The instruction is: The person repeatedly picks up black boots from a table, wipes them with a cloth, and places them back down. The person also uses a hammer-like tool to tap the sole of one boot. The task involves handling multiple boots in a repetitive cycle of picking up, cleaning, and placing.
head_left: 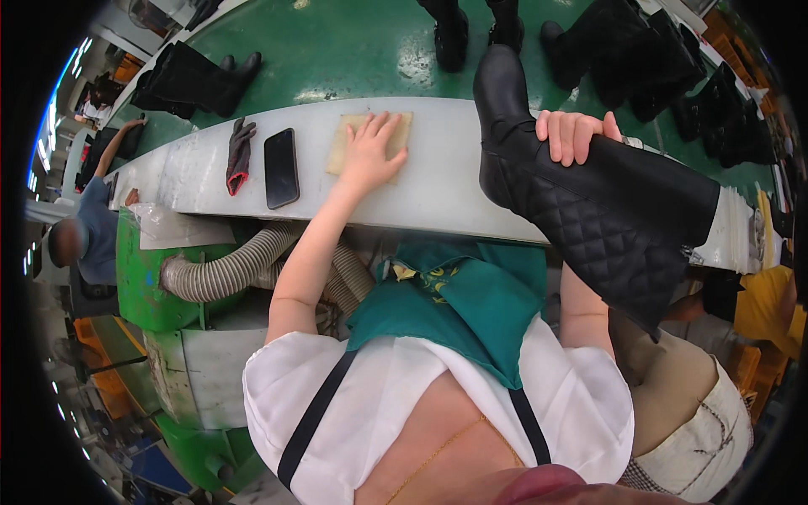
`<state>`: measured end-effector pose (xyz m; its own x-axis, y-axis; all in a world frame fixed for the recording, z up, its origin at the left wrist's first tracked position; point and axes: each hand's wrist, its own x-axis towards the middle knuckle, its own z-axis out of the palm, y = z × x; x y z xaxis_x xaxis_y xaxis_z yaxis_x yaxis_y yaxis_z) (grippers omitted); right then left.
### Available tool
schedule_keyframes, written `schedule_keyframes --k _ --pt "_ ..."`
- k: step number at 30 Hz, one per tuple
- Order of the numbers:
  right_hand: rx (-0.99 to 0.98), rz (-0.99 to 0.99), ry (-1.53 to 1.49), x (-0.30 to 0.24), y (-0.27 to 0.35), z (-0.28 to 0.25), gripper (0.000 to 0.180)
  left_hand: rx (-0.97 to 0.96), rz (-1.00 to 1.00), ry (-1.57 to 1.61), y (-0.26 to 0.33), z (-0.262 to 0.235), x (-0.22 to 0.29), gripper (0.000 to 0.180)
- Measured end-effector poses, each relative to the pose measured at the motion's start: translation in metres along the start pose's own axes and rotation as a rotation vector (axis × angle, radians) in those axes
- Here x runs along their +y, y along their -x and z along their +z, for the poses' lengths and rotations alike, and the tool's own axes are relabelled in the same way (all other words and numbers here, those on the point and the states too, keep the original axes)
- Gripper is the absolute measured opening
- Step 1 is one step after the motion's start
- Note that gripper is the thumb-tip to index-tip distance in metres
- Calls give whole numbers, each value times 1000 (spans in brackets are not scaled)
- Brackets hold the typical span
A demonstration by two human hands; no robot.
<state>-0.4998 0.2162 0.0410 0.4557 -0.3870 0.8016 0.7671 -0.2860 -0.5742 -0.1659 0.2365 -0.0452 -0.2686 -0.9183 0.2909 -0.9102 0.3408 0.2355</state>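
A tall black boot point(581, 181) with a quilted shaft is held up over the right part of the white bench, its foot pointing away from me. My right hand point(576, 135) wraps around its shaft near the ankle, fingers showing on top. On the left, my left hand point(370, 156) lies flat with fingers spread on a square yellowish pad point(341, 147). Beside the pad rests a dark phone point(281, 168), and farther left a dark glove with a red cuff point(240, 156).
The white bench point(438, 185) curves in front of me. Black boots point(198, 80) stand on the green surface beyond, with several more boots point(640, 63) at the far right. A ribbed hose point(227, 265) joins a green machine point(139, 269) at left. Co-workers point(97, 219) are on both sides.
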Motion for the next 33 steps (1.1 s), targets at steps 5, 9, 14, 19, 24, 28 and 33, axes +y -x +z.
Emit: schedule_keyframes --k 5,9,14,19,24,28,33 --pt "-115 -80 115 13 -9 -5 65 57 83 505 -4 -14 31 56" --pt "-142 -81 175 24 2 -9 65 79 169 700 -14 -28 83 58" --pt "-201 -136 145 23 8 -18 46 106 147 817 -33 -25 108 64" --pt "-108 -37 184 16 13 -3 41 116 177 811 -54 -25 114 66" --pt "-190 -48 281 16 12 -5 54 50 187 789 -56 -19 117 63" --pt "-224 -66 278 14 13 -11 65 -26 148 771 -44 -14 115 63" --pt "-108 -16 147 6 18 -2 54 -98 14 1094 -29 -1 120 64"
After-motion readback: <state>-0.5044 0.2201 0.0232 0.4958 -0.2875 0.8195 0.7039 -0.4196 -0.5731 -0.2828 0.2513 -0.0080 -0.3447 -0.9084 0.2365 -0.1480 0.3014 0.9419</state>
